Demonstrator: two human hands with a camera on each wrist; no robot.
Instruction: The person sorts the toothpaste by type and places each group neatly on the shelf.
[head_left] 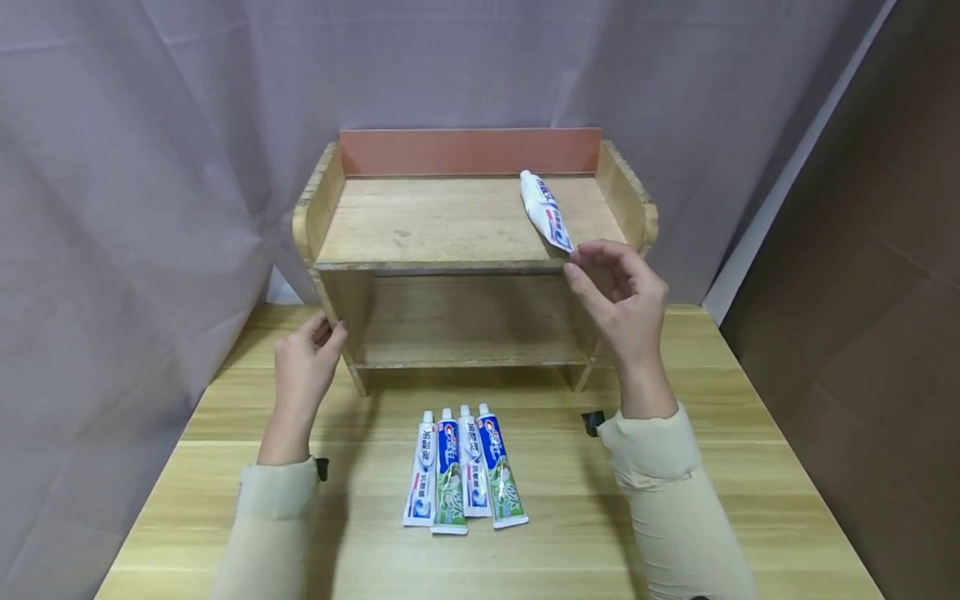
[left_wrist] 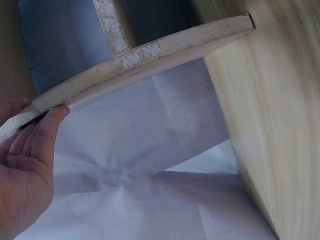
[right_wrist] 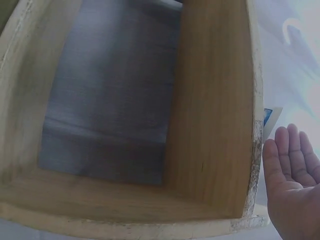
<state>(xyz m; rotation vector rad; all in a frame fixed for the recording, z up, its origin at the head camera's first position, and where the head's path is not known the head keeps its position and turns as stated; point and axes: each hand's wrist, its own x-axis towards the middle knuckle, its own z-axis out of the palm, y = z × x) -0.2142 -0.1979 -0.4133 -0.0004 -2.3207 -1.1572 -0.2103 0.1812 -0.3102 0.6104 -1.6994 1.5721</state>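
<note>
We are seeing a white tube (head_left: 542,204) lying on the top board of the shelf (head_left: 427,221), toward its right side, cap pointing back, flat end reaching the front edge. The right hand (head_left: 628,304) is hovering at that end, thumb standing apart from the fingers, gripping nothing; whether a fingertip is touching the tube, we are not managing to tell. From the right wrist we are getting only a blue-and-white corner, the board hiding the rest; the fingers there are stretching straight, the thumb falling out of view, glare washing out the background.

The left hand (head_left: 306,354) is gripping the shelf's left side panel between thumb and fingers; the left-wrist view is cutting off part of it.

Four more tubes (head_left: 452,475) are lying close together on the table (head_left: 750,500), two white, two blue and green, their small print escaping us. Dark pieces are showing by both cuffs (head_left: 645,442), too indistinct to identify.
</note>
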